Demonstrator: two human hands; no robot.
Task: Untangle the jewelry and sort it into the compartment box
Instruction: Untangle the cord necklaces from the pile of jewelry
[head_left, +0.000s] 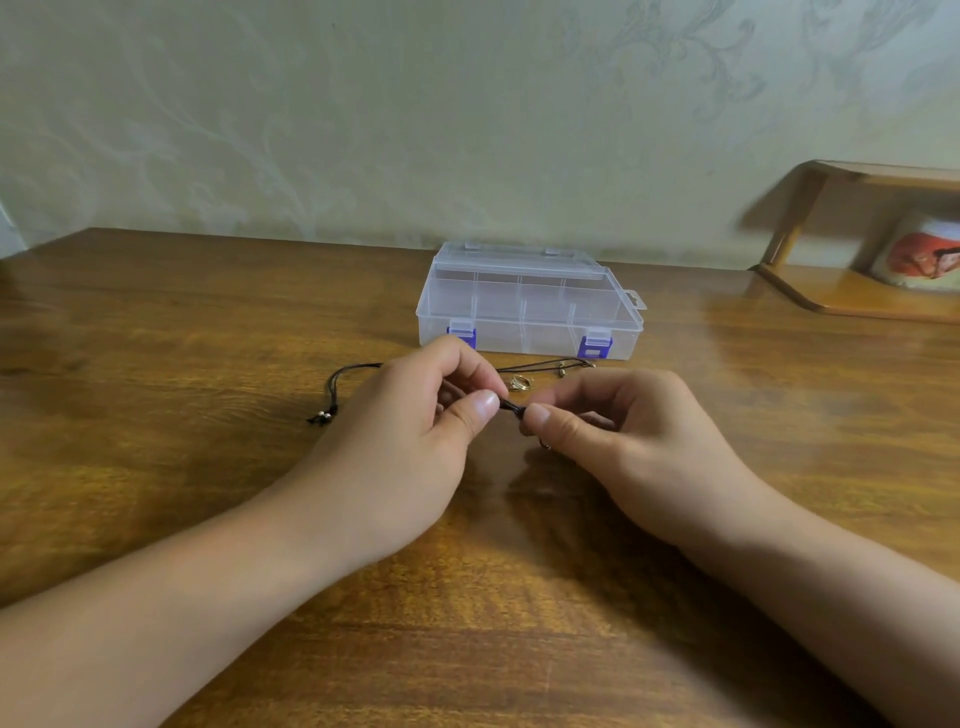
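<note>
A black cord necklace (337, 382) lies tangled on the wooden table, its beaded end at the left. My left hand (415, 431) and my right hand (613, 431) both pinch a dark knot of the cord (511, 406) between thumb and fingers, just above the table. Small gold rings (519, 383) lie behind my fingers, and the cord runs on to a gold clasp (563, 370) at the right. The clear plastic compartment box (530, 304) with purple latches stands behind them, its lid down. Part of the tangle is hidden by my fingers.
A wooden shelf (831, 296) stands at the right rear of the table (208, 338), holding a white cup with a red picture (919, 257). A pale patterned wall rises behind the table's far edge.
</note>
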